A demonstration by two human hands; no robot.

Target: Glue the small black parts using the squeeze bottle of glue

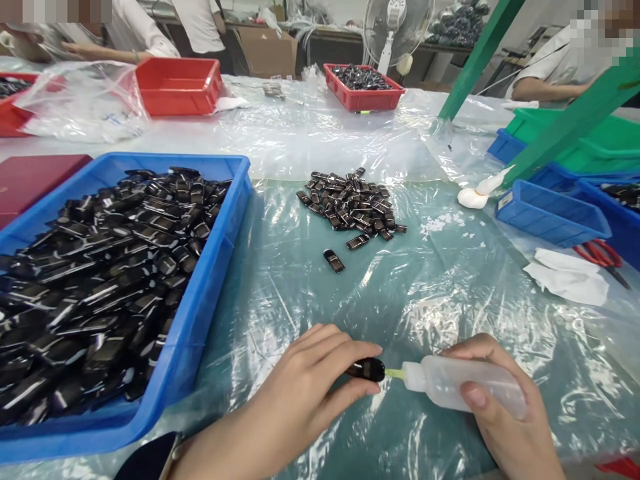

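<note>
My left hand (305, 387) pinches a small glossy black part (367, 368) near the table's front edge. My right hand (505, 407) is wrapped round a translucent squeeze bottle (460, 383), whose yellow-green nozzle (395, 374) touches the end of the black part. A pile of smaller black pieces (350, 207) lies further back on the plastic sheet, with one piece (333, 260) apart from it. To the left, a big blue tray (200, 313) holds many of the black parts.
Red trays (177, 87) (363, 100), a plastic bag (85, 100) and a fan (395, 27) stand at the back, where other people work. At right are blue bins (550, 213), a green frame (565, 127), red scissors (600, 253), white tissue (570, 277) and a white squeeze bulb (475, 195).
</note>
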